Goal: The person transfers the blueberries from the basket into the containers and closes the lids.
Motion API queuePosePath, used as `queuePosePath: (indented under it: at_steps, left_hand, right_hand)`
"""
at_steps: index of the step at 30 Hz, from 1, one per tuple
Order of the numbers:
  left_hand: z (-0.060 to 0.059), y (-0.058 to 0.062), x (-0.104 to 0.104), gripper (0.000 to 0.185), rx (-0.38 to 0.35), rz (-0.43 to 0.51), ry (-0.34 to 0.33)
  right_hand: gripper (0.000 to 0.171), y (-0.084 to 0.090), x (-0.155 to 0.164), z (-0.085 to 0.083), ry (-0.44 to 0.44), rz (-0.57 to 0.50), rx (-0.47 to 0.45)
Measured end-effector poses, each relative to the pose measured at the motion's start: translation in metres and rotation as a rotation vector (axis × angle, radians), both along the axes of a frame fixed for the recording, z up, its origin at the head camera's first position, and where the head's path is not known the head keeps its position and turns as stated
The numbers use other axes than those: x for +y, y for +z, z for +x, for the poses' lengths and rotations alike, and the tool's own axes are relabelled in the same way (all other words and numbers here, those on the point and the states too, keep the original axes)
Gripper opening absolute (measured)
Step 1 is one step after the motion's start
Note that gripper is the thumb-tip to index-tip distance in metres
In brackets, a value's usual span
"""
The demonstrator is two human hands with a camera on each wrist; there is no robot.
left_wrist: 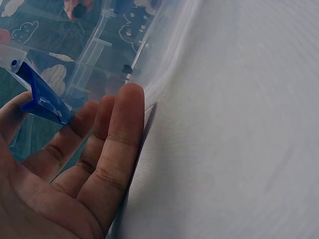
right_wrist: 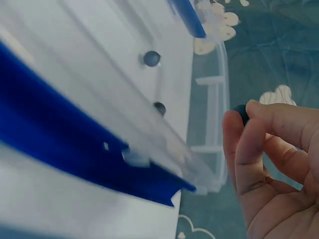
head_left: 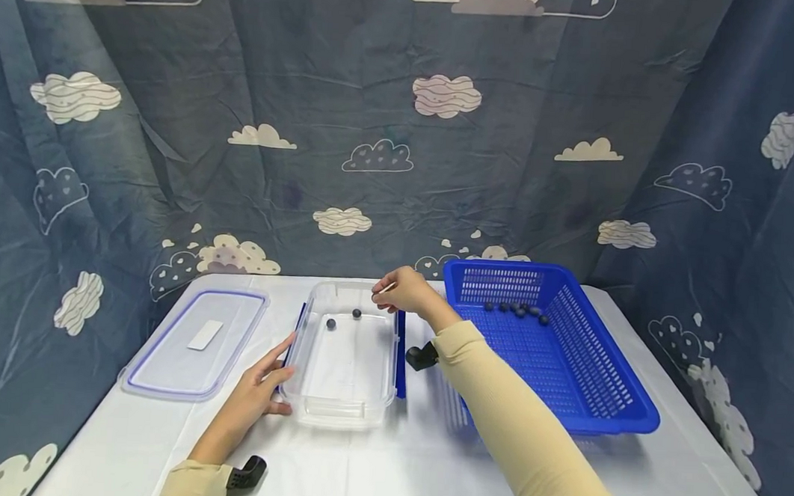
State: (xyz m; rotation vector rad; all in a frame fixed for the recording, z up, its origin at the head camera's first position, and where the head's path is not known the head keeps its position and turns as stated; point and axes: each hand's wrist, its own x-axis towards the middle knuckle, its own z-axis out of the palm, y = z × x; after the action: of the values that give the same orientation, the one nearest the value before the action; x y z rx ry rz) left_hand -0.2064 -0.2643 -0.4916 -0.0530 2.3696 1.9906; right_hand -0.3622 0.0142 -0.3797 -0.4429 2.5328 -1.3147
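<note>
A clear plastic container (head_left: 347, 365) with blue side clips stands in the middle of the table, and two blueberries (head_left: 331, 324) lie apart on its floor. Between the thumb and fingertips of my right hand (head_left: 404, 292) another dark blueberry (right_wrist: 242, 112) is pinched, above the container's far right corner. My left hand (head_left: 254, 394) touches the container's left side with fairly straight fingers, near a lowered blue clip (left_wrist: 45, 97). Several more blueberries (head_left: 520, 312) lie toward the back of a blue plastic basket (head_left: 545, 376) at the right.
The container's clear lid (head_left: 230, 355), with a white label (head_left: 205, 335) on it, lies flat at the left. A white cloth covers the table (head_left: 304, 468). Behind it hangs a dark curtain (head_left: 325, 72) with cloud prints.
</note>
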Motion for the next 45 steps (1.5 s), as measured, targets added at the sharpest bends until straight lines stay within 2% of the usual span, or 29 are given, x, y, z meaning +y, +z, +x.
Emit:
queuePosePath:
  at_steps: [9,15,24,34,45]
  left_hand:
    - [-0.001,0.006,-0.005,0.061,0.008,-0.036,0.004]
    - [-0.001,0.006,-0.006,0.060,0.011,-0.016,-0.007]
    - [0.005,0.006,-0.011,0.061,0.009,-0.039,0.008]
    - [0.003,0.005,-0.005,0.061,0.007,-0.013,-0.015]
    - [0.001,0.004,-0.001,0.060,-0.001,-0.017,-0.013]
  right_hand:
    - [0.015,-0.001,-0.033,0.008,-0.005,0.061,0.004]
    - [0.012,-0.006,-0.049,0.010,-0.042,0.133,0.016]
    - [0.014,-0.013,-0.071,0.017,-0.017,0.181,-0.036]
    - [0.035,-0.017,-0.068,0.023,-0.008,0.267,-0.008]
    - [0.032,-0.017,-0.056,0.019,-0.003,0.255,-0.003]
